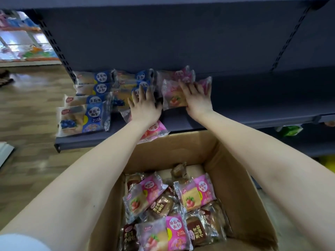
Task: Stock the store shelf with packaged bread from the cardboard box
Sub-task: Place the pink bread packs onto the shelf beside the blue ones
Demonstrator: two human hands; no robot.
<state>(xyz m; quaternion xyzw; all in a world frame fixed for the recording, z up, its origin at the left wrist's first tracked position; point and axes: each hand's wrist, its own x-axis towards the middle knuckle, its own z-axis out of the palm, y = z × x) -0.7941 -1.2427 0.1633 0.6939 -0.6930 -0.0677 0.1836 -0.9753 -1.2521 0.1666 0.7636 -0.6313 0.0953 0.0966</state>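
Dark grey metal store shelf [253, 98] above an open brown cardboard box [235, 178] with pink and brown bread packs inside. Blue-labelled bread packs [85, 120] in rows on the shelf's left. Left hand [145, 107] lies flat on the blue packs, fingers straight and spread. Right hand [197, 100] presses the pink strawberry bread pack [172, 95] on the shelf, fingers straight and spread.

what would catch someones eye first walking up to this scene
Two bare arms stretch forward, the left hand flat on rows of blue bread packets and the right hand on a pink packet, all on a dark shelf. Below the arms, an open cardboard box holds a jumble of pink and brown packets.
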